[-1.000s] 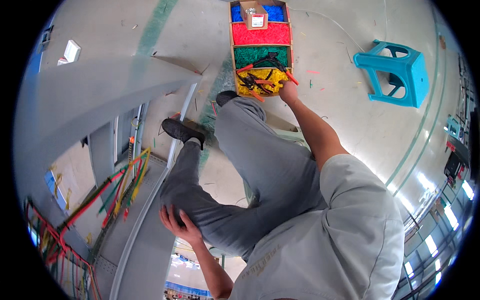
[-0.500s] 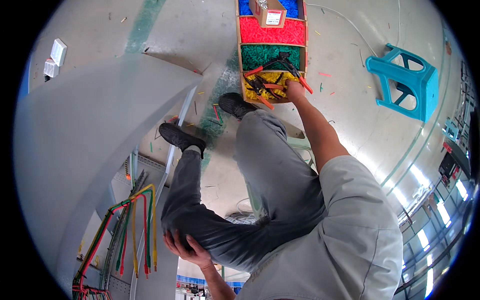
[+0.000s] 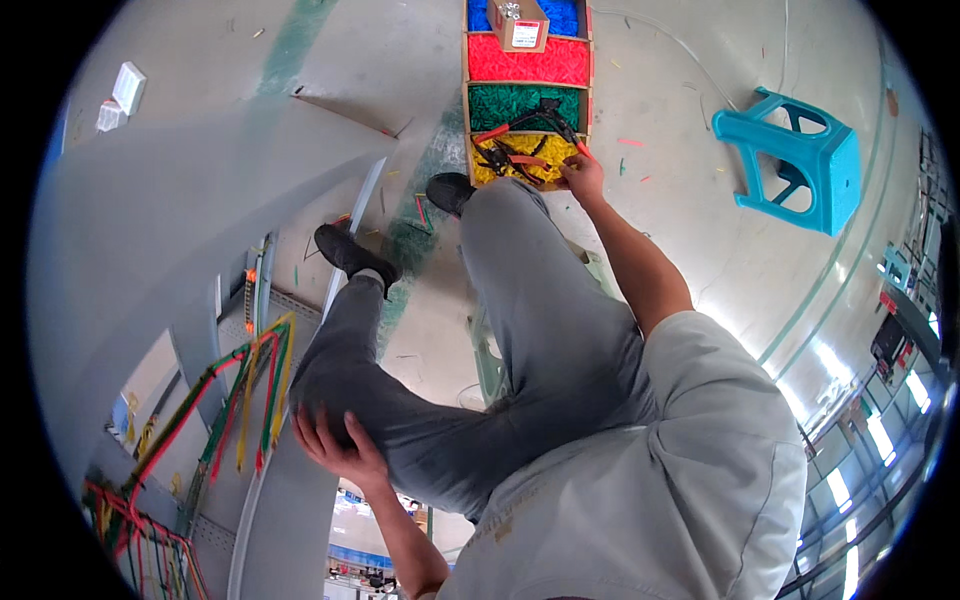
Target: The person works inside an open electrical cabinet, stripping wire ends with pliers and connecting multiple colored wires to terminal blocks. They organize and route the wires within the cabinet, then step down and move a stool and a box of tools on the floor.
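Observation:
My right hand [image 3: 582, 180] is at the right edge of the yellow compartment of a long divided box [image 3: 592, 60], its fingers pinched together. Whatever is between the fingertips is too small to make out. Small yellow plastic pieces [image 3: 552, 148] fill that compartment. Across it and the green one lies a black tool with red handles [image 3: 548, 108], beside dark pliers with orange handles [image 3: 505, 158]. My left hand [image 3: 340, 455] rests on my left knee with fingers spread, holding nothing.
Green pieces [image 3: 490, 105], red pieces [image 3: 530, 62] and a small carton [image 3: 522, 28] occupy the farther compartments. A blue stool [image 3: 840, 175] stands at right. On the left is a grey metal cabinet [image 3: 150, 220] with bundled coloured wires [image 3: 215, 375]. Scraps dot the floor.
My right hand has drawn back from among the yellow pieces to the compartment's right edge. My left hand stays on the knee. The view has shifted slightly.

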### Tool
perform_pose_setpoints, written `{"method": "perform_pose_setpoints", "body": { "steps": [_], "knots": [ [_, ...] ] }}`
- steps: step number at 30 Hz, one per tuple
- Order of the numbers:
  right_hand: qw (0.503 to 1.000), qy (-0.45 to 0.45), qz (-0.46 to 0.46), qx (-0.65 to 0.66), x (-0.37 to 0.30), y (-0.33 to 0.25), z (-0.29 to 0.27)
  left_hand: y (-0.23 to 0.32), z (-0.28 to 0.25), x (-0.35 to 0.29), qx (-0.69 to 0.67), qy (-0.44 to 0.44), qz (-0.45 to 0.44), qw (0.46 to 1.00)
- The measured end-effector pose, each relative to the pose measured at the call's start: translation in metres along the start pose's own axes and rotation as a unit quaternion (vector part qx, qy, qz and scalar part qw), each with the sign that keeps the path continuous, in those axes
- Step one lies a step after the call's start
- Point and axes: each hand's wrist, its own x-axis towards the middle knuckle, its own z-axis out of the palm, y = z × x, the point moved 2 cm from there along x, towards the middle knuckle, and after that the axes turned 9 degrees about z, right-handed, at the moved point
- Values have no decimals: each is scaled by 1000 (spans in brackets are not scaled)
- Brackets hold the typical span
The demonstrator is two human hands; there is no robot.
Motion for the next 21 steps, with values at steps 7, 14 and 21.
{"method": "perform_pose_setpoints", "body": {
  "steps": [7, 14, 21],
  "knots": [
    [970, -196, -117, 88, -171, -173, -57, 50, -7, -1, -331, 33, -31, 943],
    [826, -473, -253, -171, -424, -282, -58, 191, 35, 43, -940, -146, -203, 234],
    [622, -364, -584, -372, -507, -212, 2, 159, 40, -34, -948, -54, -242, 198]
  ]
}}
